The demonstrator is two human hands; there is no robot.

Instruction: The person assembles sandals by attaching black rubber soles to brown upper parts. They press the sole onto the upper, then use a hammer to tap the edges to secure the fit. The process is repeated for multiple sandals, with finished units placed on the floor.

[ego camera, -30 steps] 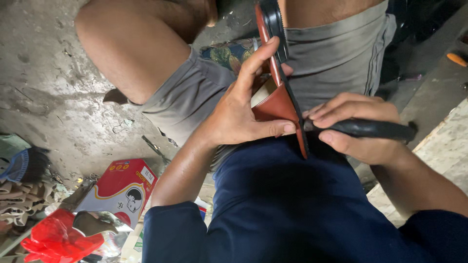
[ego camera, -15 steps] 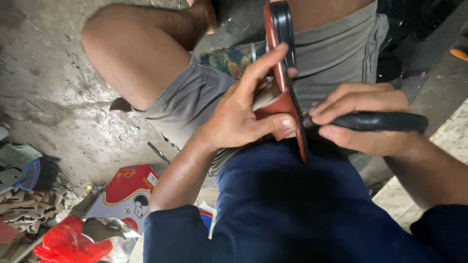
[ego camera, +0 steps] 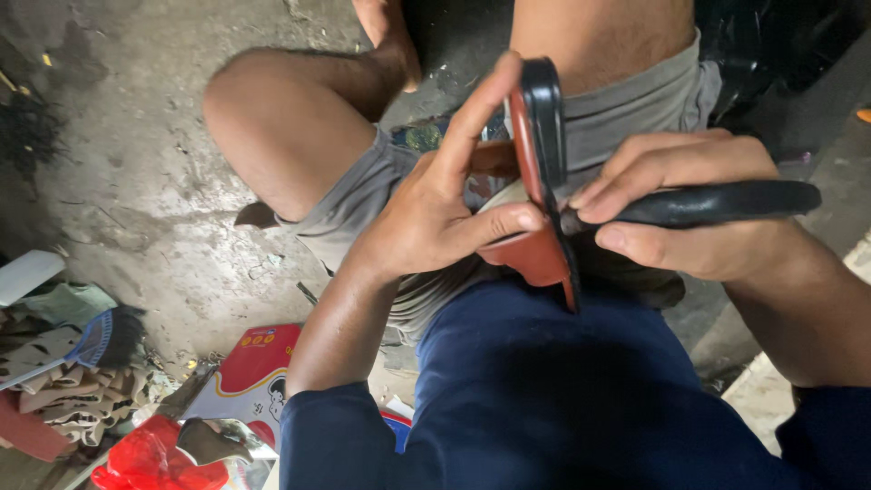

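Two hands: left hand [ego camera: 426,213], right hand [ego camera: 689,213]. One brown shoe [ego camera: 540,181] gripped in the left. One black-handled tool [ego camera: 717,201] in the right, tip touching the shoe. One red box [ego camera: 254,367] below the left forearm. One red plastic bag [ego camera: 150,463] further down-left. One blue brush [ego camera: 86,340] far left.

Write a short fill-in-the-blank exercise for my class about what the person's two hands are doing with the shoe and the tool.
1. The left hand grips a reddish-brown ____ with a black heel.
2. The right hand holds a tool with a ____ handle.
3. The tool's tip meets the shoe at its ____.
4. The person wears ____ shorts.

Missing words: shoe; black; sole edge; grey
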